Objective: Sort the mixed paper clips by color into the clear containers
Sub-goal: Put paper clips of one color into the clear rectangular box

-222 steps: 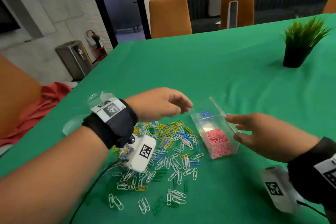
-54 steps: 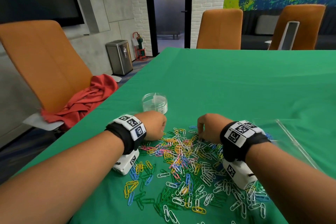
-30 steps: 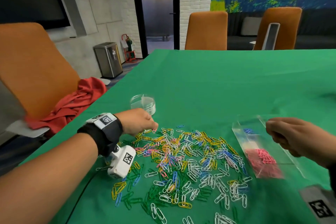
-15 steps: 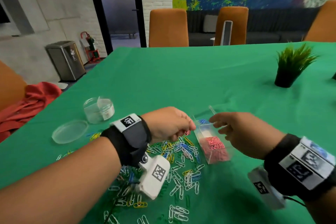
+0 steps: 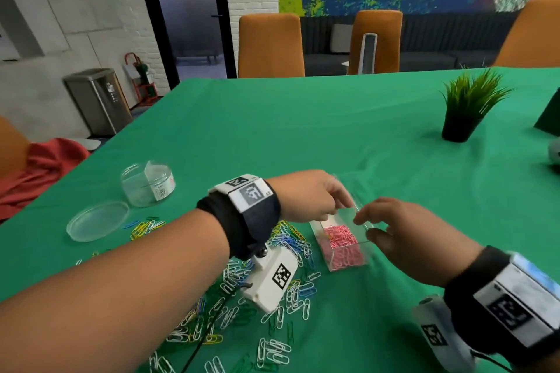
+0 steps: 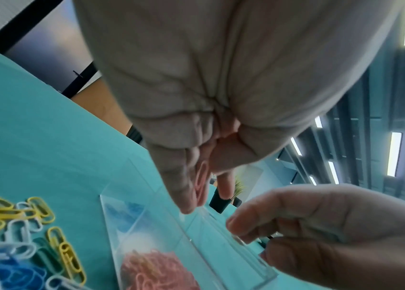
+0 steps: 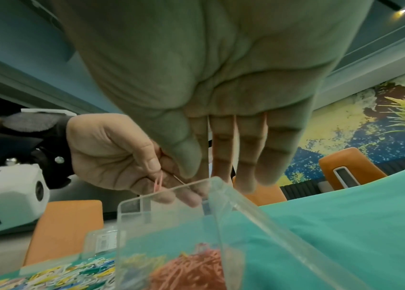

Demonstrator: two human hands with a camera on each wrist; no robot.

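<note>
Left hand pinches pink clip above clear box.

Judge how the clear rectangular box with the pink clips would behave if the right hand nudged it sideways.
The clear box looks thin-walled and holds only a small heap of pink clips, so it is probably light and would slide on the green cloth rather than resist. Its low, long shape suggests little tipping risk. The right hand at its rim likely steadies it.
</note>
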